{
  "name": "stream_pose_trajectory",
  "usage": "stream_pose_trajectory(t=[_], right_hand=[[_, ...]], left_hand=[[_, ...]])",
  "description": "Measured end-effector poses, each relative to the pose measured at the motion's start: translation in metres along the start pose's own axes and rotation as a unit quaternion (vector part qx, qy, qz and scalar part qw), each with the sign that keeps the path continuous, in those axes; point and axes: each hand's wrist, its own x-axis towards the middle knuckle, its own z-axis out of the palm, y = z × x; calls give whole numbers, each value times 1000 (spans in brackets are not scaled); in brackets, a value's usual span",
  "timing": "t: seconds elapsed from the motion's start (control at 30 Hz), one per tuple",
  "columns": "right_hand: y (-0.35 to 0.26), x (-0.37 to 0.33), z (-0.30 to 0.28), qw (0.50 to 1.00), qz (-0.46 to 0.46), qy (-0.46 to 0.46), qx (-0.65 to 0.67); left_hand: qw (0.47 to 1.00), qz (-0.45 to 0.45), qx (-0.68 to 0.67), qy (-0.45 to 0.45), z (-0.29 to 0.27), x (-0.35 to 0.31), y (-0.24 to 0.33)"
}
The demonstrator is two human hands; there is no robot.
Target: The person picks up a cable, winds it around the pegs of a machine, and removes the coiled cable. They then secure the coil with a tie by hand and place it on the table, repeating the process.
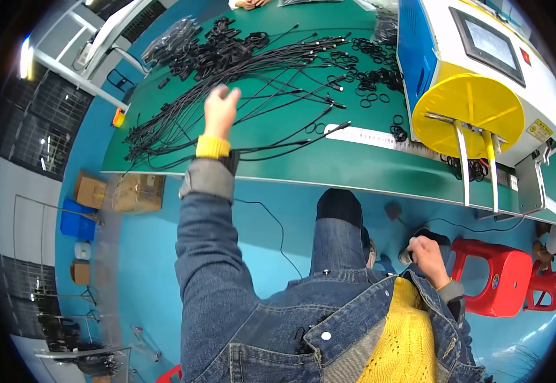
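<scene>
My left hand is stretched out over a bundle of thin black cables on the green table. Its thumb and a finger stand apart, and nothing shows between them. The cables lie fanned out, with their plug ends toward the right. Low in front of my body, beside my knee, is my right hand. Its fingers are curled in, and whatever they may hold is hidden. Behind the cables lies a heap of black coiled cables or ties. Many small black rings are scattered to the right of the plugs.
A white and blue machine with a screen, a yellow disc and projecting prongs stands at the table's right. A ruler lies along the front edge. Red stools are at right, cardboard boxes at left. Another person's hands rest at the far edge.
</scene>
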Motion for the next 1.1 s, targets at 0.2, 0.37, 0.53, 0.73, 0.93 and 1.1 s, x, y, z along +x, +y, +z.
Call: stream_pose_trajectory(t=[0.2, 0.37, 0.53, 0.73, 0.93, 1.1], right_hand=[[-185, -42, -1, 837, -423, -348, 8], [-248, -68, 30, 737, -510, -393, 205], [-239, -81, 24, 727, -500, -407, 235], [-227, -88, 20, 701, -506, -420, 276], [-224, -74, 17, 695, -526, -440, 214], [-156, -54, -13, 813, -495, 165, -261]], left_hand=[[974, -56, 30, -219, 18, -108, 21], [975, 53, 165, -136, 6, -157, -1], [943, 137, 273, -133, 3, -152, -13], [920, 163, 304, -186, 7, -154, 4], [927, 202, 226, -220, -2, -181, 12], [924, 298, 82, -224, -10, -196, 85]])
